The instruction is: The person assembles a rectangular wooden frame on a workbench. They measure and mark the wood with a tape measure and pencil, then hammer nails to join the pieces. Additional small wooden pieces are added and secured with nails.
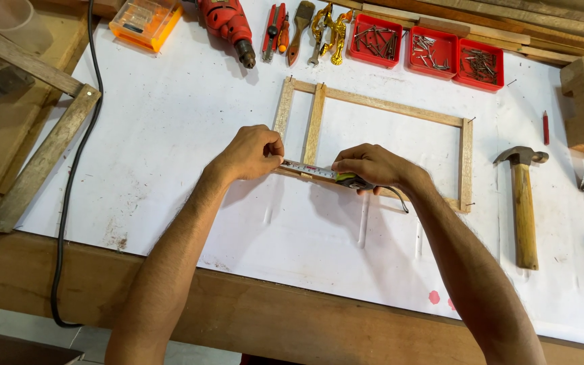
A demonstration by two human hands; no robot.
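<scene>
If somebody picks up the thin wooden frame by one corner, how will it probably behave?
The wooden frame looks light: its strips are thin. It may flex or rack, because the corners seem joined only by small nails. It should not roll, as it lies flat on the white sheet. Both hands, left hand and right hand, press a tape measure on it.

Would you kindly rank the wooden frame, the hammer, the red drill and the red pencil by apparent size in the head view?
1. wooden frame
2. hammer
3. red drill, cut off by the picture's edge, so unsure
4. red pencil
</scene>
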